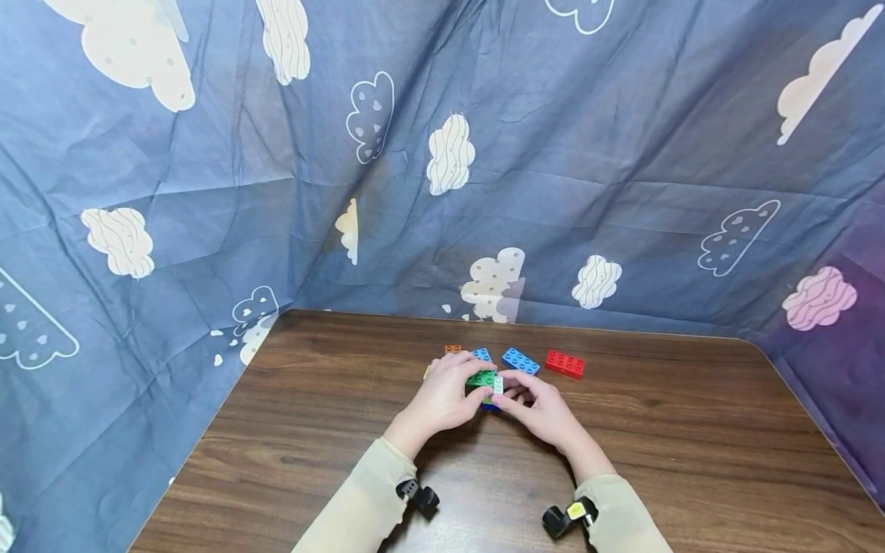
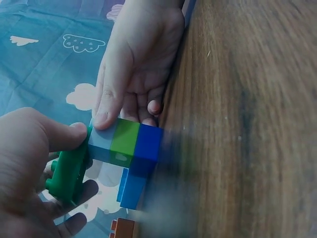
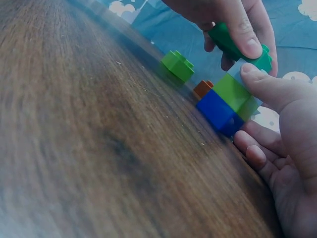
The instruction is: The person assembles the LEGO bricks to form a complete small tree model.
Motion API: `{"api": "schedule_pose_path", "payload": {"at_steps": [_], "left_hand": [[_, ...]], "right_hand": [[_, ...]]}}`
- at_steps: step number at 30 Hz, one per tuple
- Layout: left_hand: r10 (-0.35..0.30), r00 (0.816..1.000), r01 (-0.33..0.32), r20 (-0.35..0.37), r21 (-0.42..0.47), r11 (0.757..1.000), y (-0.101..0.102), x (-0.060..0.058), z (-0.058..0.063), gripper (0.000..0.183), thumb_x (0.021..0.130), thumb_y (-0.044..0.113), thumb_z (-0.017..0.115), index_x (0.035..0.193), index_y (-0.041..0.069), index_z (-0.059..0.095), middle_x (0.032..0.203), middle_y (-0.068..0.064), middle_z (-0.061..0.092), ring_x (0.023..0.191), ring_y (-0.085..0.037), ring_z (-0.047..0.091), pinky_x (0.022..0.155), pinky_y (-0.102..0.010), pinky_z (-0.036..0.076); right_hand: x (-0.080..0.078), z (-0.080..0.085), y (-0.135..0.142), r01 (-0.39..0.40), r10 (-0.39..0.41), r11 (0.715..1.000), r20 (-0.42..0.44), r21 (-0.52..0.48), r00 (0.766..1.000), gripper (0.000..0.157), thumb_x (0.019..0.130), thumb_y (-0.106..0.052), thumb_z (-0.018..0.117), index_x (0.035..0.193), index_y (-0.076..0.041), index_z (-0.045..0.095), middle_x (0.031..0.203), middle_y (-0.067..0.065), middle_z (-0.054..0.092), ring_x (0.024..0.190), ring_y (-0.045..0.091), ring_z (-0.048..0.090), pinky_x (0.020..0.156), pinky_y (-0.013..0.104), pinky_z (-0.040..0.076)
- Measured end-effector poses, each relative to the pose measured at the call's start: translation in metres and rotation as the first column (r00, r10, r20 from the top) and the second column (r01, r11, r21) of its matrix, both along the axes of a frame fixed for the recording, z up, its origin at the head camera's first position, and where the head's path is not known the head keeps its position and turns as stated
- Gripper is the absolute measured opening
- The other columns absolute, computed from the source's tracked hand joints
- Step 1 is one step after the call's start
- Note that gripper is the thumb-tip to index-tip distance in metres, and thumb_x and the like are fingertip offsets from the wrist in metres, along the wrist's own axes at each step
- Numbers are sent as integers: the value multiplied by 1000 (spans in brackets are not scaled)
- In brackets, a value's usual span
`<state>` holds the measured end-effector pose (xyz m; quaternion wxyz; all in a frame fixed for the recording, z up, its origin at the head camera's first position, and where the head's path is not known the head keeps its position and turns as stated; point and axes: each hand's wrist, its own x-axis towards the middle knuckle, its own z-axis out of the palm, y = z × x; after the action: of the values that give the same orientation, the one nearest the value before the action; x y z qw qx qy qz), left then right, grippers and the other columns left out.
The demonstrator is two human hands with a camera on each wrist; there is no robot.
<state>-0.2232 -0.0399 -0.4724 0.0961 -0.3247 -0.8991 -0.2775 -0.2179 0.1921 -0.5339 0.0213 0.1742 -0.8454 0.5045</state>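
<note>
A small stack of toy building bricks stands on the table: a dark blue brick (image 3: 218,111) at the bottom, a lime brick (image 2: 125,141) above it and a white brick (image 1: 498,385) on top. My left hand (image 1: 445,390) pinches a longer dark green brick (image 2: 67,176) between thumb and fingers, right at the top of the white one. From the right, my right hand (image 1: 542,407) holds the stack, its thumb against the white brick and its lower fingers curled loosely by the base.
Behind the hands lie two blue bricks, one partly hidden and one in view (image 1: 521,361), with a red brick (image 1: 565,364) to the right. An orange brick (image 1: 452,349) and a loose lime brick (image 3: 177,66) lie nearby. A cloud-patterned cloth (image 1: 415,253) borders the wooden table (image 1: 691,438).
</note>
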Motion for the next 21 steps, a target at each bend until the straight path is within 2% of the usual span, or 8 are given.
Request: {"api": "schedule_pose_path", "payload": {"at_steps": [5, 13, 21], "left_hand": [[-1, 1000, 1, -23, -1, 1000, -2, -2, -3, 32, 105, 24, 74, 136, 20, 77, 124, 0, 74, 113, -24, 67, 90, -40, 46], [-41, 999, 40, 19, 50, 998, -4, -4, -7, 33, 105, 22, 73, 137, 16, 75, 129, -1, 76, 120, -21, 70, 95, -45, 51], [-32, 999, 32, 15, 13, 999, -1, -2, -4, 35, 104, 23, 73, 137, 15, 74, 129, -1, 75, 120, -22, 70, 97, -44, 52]], "right_hand": [[-1, -1, 0, -5, 5, 1000, 2, -8, 1000, 35, 100, -24, 83, 133, -14, 73, 116, 1, 75, 97, 15, 69, 84, 27, 57], [0, -1, -1, -2, 2, 1000, -6, -6, 1000, 36, 100, -24, 83, 133, -12, 73, 111, 0, 75, 95, 14, 69, 82, 27, 57], [0, -1, 0, -1, 1, 1000, -3, -12, 1000, 36, 100, -23, 83, 133, -12, 72, 115, 1, 75, 96, 14, 69, 83, 27, 57]]}}
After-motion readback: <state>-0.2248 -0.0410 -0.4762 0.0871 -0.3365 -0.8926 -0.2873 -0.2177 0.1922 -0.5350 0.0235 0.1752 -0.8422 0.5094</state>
